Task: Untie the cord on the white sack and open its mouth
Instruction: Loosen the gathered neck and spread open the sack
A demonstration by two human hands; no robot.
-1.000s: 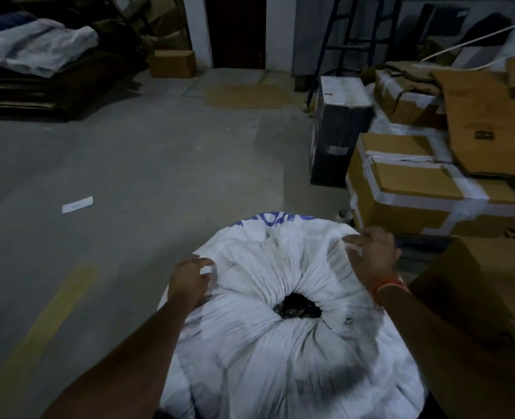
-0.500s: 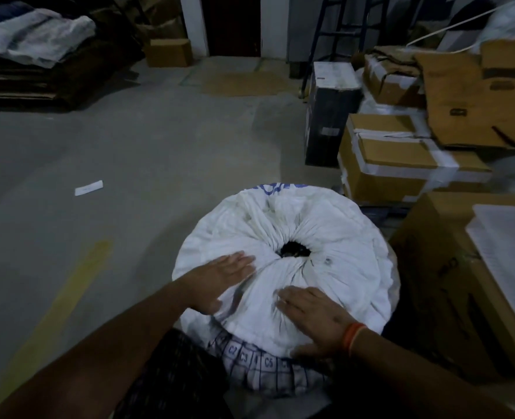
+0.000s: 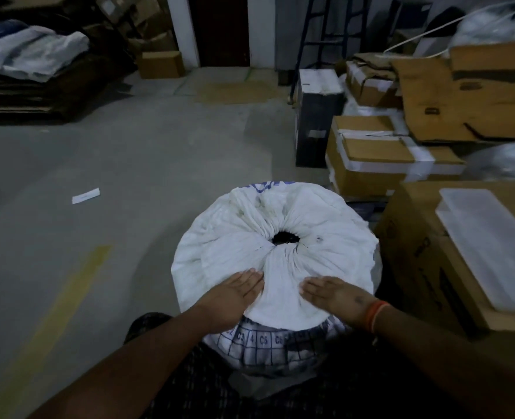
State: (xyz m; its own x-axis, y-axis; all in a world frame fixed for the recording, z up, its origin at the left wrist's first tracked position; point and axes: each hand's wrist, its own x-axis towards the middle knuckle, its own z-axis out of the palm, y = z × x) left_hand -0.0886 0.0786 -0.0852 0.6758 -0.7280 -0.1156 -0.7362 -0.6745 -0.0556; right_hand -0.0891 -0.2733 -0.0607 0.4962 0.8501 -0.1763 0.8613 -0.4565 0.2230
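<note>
Sack point(image 3: 280, 237) upright on floor point(image 3: 114, 176), boxes point(image 3: 386, 155) to its right; left hand point(image 3: 235, 294) and right hand point(image 3: 337, 294) lie flat and open on its near top, gripping nothing; puckered mouth point(image 3: 285, 238) just beyond fingertips, roughly equidistant; cord not discernible.

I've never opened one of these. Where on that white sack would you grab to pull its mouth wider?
Probably the puckered rim around the small dark opening atop the white sack. The pleats all gather there, so the slack fabric bunches up for pinching. Come from the near side, where the left hand and right hand lie flat, then draw apart. No cord is clearly visible.
</note>
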